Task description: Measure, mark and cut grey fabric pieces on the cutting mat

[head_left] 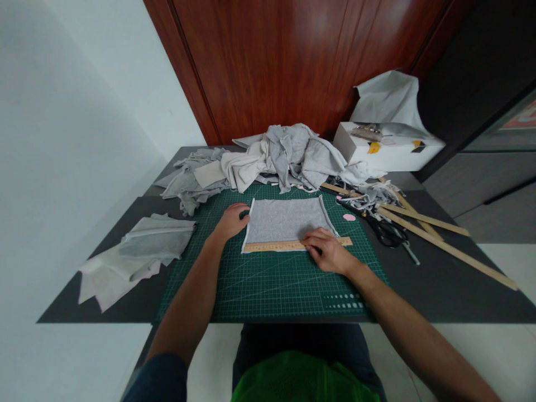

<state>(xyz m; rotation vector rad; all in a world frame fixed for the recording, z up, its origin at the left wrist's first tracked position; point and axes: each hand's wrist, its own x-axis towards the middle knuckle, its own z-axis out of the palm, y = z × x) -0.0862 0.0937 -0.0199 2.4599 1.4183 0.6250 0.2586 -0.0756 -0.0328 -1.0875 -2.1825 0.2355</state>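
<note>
You get soft, even, fairly dim light, faint sheen on the wooden door (293,61), sharp centre, and wide-angle bending toward the edges.

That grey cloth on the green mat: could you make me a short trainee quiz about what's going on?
1. True or false: the wooden ruler lies along the near edge of the grey cloth.
2. Which hand presses on the ruler? A) left hand B) right hand
3. What black tool lies right of the green mat?

Key:
1. True.
2. B, the right hand; the left hand rests at the cloth's left edge.
3. Scissors.
</note>
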